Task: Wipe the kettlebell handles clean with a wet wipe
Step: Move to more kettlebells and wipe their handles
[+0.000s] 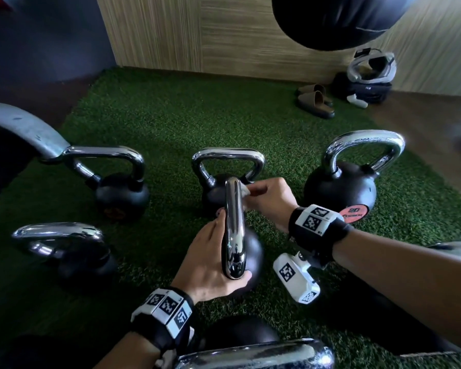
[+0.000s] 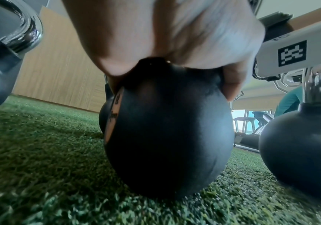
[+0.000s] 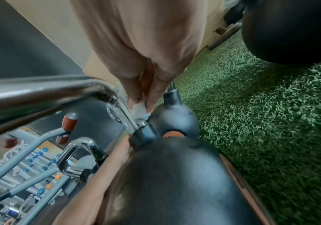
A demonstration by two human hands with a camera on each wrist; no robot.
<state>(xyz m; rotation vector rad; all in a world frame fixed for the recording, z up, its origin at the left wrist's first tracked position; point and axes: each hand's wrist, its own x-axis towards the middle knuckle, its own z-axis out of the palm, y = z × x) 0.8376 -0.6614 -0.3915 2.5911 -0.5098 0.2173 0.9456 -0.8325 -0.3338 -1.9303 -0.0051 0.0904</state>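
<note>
A person kneels or bends over green artificial turf (image 1: 171, 115) with several kettlebells around them. At the centre of the head view, the left hand (image 1: 210, 262) steadies one black kettlebell (image 1: 250, 259), fingers and thumb curled around the near end of its chrome handle (image 1: 234, 230). The handle runs away from the viewer, up the frame. The right hand (image 1: 266, 198) comes in from the right, its fingers pinched together on a small white wet wipe (image 1: 244, 191) pressed against the far end of that handle. In the right wrist view the wipe sits where the chrome post meets the black ball.

To do this step well, my judgement is that the wipe should wrap around the bar, not just dab one side, and travel along the top and down both posts. The left hand would need to shift off the near end so that patch gets wiped too. Chrome is slick when wet, so the steadying hold should be firm.

Counted in the head view: seven kettlebells, namely three across the middle of the frame, one at lower left, the held one, one at the bottom edge, and a chrome piece at the right edge that is probably another. One wet wipe. Two tan sandals (image 1: 316, 99) at upper right.
</note>
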